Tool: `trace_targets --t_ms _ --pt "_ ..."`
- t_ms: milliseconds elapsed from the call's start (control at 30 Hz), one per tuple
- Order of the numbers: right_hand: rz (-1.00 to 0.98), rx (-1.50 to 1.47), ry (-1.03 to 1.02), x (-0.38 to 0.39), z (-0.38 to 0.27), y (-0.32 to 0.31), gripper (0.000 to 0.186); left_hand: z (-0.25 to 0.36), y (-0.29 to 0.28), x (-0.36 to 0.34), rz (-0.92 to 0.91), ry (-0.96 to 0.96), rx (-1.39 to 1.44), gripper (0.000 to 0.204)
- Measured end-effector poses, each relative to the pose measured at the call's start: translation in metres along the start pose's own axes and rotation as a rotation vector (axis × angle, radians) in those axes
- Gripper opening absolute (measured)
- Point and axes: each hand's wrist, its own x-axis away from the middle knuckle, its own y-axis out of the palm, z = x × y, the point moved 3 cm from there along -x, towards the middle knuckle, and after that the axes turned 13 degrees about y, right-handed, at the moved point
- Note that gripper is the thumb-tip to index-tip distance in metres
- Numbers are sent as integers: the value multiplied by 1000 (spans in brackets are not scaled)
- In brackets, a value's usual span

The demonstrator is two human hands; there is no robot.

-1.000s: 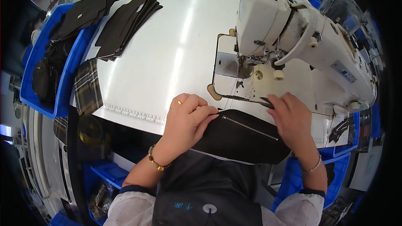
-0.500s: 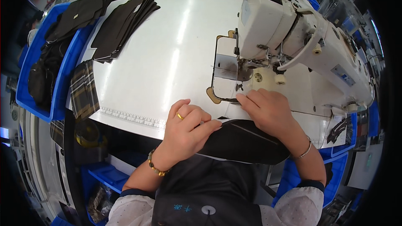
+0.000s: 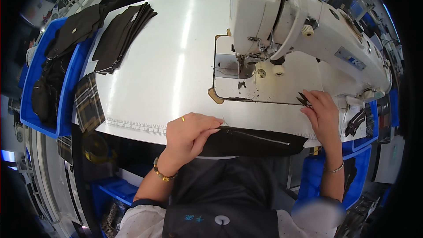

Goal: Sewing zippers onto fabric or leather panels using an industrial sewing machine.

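A black fabric piece (image 3: 257, 143) with a pale zipper-like line along it hangs over the front edge of the white sewing table (image 3: 145, 79). My left hand (image 3: 190, 135) pinches its upper left corner between thumb and fingers, where loose thread ends stick up. To the right, my right hand (image 3: 320, 113) grips small thread snips (image 3: 304, 99), their dark pointed blades apart and directed up and left. The white sewing machine (image 3: 264, 22) stands behind, its needle area a little beyond the hands and touched by neither.
Dark cut fabric pieces (image 3: 121, 37) lie stacked at the back left. A plaid piece (image 3: 88, 101) hangs beside a blue bin (image 3: 66, 83) of dark items. Another blue bin (image 3: 361, 172) sits low on the right. A ruler strip (image 3: 132, 126) lines the table's front edge.
My right hand has left the fabric, moved right and now holds the snips. The fabric lies lower and straighter, its pale line more visible. My left hand still pinches the corner.
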Motion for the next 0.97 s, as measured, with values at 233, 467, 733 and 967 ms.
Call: trace_targets --t_ms 233,467,733,967 --pt "43 -206 -469 54 -92 8 19 32 -13 27 -4 513 -194 18" --pt "361 -59 -520 79 -89 -10 11 53 -9 37 -96 639 -259 16" --pt "216 -103 -202 121 -54 -45 20 56 20 25 -94 578 -218 19" --pt "364 -105 897 200 47 -168 6 12 16 22 -75 194 -401 18"
